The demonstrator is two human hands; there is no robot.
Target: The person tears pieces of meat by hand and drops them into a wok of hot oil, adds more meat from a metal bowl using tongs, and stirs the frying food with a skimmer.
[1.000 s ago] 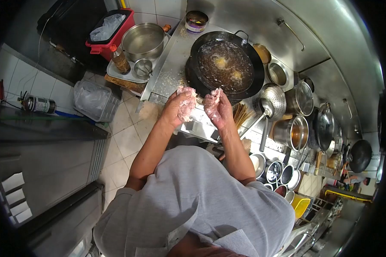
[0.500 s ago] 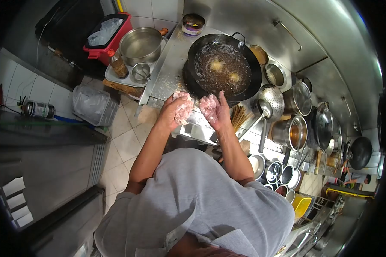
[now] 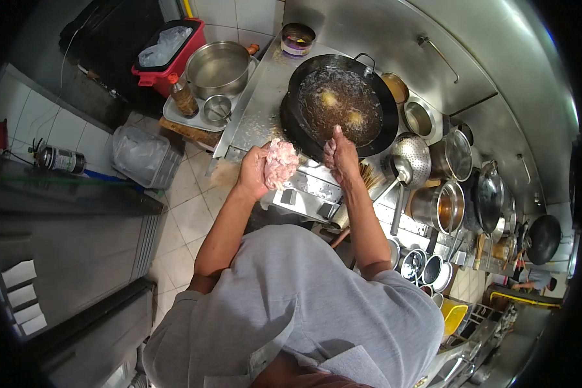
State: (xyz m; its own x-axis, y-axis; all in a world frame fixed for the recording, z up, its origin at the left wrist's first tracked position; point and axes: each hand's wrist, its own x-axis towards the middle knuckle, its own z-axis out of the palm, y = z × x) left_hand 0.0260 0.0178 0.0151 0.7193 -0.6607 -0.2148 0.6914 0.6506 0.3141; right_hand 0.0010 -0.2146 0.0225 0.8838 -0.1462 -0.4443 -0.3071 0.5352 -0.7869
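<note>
A big lump of pink raw minced meat (image 3: 281,164) rests in my left hand (image 3: 253,172), whose fingers curl around its outer side. My right hand (image 3: 344,158) is turned with its back towards me at the near rim of the black wok (image 3: 385,132). Its fingers are curled and its thumb points towards the oil; pinkish meat shows at the fingers, though most of what they hold is hidden. Inside the wok, dark bubbling oil (image 3: 320,119) surrounds two pale golden balls (image 3: 330,99), (image 3: 354,118).
Right of the wok lie a perforated strainer (image 3: 412,155), a ladle (image 3: 402,173) and several pots (image 3: 433,205). A bamboo brush (image 3: 368,176) is beside my right wrist. On the left stand a wide metal pan (image 3: 218,68), a bottle (image 3: 183,97) and a red bin (image 3: 168,55).
My right hand has turned over, curled its fingers and moved slightly right, to the wok's near rim. The lump in my left hand has shifted slightly right and is more exposed.
</note>
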